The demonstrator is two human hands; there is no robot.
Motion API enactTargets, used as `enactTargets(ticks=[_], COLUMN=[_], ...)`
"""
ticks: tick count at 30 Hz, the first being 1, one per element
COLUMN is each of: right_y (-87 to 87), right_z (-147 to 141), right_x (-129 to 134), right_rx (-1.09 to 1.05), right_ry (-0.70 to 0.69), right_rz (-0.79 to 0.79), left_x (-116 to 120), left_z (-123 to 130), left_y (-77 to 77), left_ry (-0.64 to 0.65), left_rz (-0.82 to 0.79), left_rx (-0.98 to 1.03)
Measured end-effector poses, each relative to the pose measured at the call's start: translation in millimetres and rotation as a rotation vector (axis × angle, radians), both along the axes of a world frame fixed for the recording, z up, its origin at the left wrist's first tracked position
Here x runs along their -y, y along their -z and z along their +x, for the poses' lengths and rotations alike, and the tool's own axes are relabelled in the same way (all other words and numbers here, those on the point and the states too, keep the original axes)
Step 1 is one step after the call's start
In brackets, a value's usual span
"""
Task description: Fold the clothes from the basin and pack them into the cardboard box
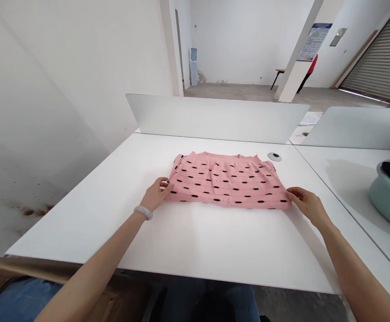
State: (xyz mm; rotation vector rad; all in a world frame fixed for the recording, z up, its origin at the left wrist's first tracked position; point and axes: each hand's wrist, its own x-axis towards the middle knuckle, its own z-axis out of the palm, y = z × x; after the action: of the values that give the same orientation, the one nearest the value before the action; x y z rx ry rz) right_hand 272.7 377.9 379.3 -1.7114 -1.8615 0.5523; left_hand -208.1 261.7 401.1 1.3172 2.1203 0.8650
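While the pink knitted garment with black dashes (230, 182) is lying on the flat white table (228, 250), fingers of my left hand (153, 194) and right hand (310, 208) are pinching its opposite sides; uneven pulling is risking skewed layers, deeper creases.

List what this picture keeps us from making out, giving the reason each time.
All in the head view:
Person: mostly hidden by the pillar.
Poster: lettering too small to read.
Pink garment: underside hidden by its top layer.
Teal basin: cut off by the right edge.
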Motion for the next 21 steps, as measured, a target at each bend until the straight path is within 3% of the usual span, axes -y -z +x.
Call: enactTargets(ticks=[6, 14, 21], right_y=[8.0, 8.2, 16.5], right_z=[5, -3, 10], right_x=[22, 22, 17], right_rx=[-0.109, -0.249, 0.063], right_ry=[-0.019, -0.018, 0.039], right_rz=[-0.111, -0.029, -0.029], left_x=[14, 12, 27], left_z=[5, 16, 8], left_y=[10.2, 13.2, 18.7], left_ry=[0.055, 0.016, 0.033], left_rz=[0.025, 0.025, -0.017], left_rx=[0.000, -0.299, -0.472])
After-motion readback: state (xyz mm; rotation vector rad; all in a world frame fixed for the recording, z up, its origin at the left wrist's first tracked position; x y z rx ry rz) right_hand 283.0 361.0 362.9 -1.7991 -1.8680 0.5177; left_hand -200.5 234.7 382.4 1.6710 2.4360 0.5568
